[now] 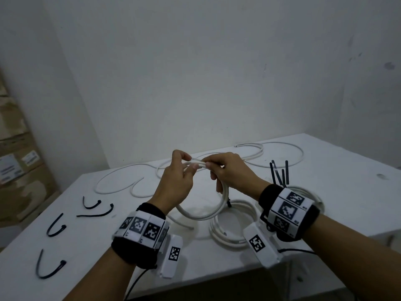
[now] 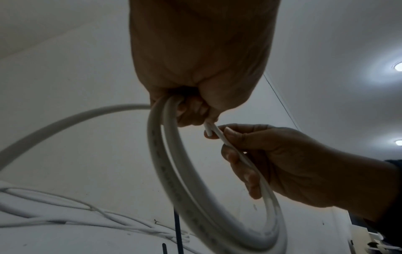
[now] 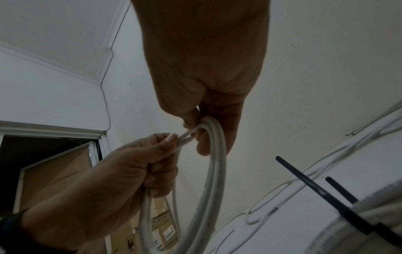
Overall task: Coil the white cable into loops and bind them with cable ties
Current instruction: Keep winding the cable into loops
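White table (image 1: pixel 325 192) under plain white walls is all I have to work over. At the centre, my left hand (image 1: pixel 173 183) pinches the top of the cable's loops between thumb and forefinger, the other fingers curled beneath. My right hand (image 1: pixel 230 170) meets it there, thumb and fingertips clamped on the same strands and the lower fingers hooked through the hanging coil.

That coil of the white cable (image 1: pixel 204 211) hangs just above the table, two or three turns by my count. It looks smooth, round and fairly stiff, holding an even ring without kinking. One cut end pokes out beside my left thumb in the left wrist view.

Beyond the coil, the rest of the cable still snakes loose across the far side of the table, so I judge the looping well short of finished. Nearer me than the coil lies a finished bundle (image 1: pixel 230 233), and right of it another with black cable ties (image 1: pixel 280 173) standing up. Left of the coil, four spare ties (image 1: pixel 52 227) lie curled, unused.
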`<state>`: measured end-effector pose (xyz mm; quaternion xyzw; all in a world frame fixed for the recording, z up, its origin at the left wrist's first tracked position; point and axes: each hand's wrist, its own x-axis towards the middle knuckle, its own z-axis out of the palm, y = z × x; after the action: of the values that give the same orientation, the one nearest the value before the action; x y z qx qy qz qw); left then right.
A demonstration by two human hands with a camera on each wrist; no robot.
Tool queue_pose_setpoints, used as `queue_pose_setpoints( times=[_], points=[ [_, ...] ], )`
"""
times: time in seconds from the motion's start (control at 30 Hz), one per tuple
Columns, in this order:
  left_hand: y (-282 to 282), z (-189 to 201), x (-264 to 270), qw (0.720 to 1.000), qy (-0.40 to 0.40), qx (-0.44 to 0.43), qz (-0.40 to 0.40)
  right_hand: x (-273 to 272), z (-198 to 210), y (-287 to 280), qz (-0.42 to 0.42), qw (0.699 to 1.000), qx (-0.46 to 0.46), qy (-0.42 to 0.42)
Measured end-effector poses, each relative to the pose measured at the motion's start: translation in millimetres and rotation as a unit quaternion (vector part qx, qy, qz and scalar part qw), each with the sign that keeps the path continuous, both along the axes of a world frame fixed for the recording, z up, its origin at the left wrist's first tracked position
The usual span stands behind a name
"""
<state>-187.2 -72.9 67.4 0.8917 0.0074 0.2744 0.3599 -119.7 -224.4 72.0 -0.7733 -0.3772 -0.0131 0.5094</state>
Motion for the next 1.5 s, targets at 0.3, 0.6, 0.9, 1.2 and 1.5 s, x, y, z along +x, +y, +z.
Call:
queue_pose_setpoints(
  times=[0.3,0.6,0.9,1.2,1.5],
  points=[
    [-1,1,3,1.000,0.005,0.012,-0.008,3,-2,16,-0.024,0.994,-0.091,-0.062],
    [5,20,-2,0.956,-0.032,0.272,0.107,3,3,17,-0.042,0.981,-0.131,-0.136],
    [16,36,-6,0.976,0.015,-0.195,-0.094,-1,39,26,-0.026,0.981,-0.079,-0.173],
    [50,39,2,0.896,-0.161,-0.407,0.079,-30,-4,7,-0.143,0.986,0.022,-0.087],
    [38,31,3,0.876,-0.139,-0.455,0.071,-47,-39,50,-0.076,0.854,0.332,0.393]
  ],
)
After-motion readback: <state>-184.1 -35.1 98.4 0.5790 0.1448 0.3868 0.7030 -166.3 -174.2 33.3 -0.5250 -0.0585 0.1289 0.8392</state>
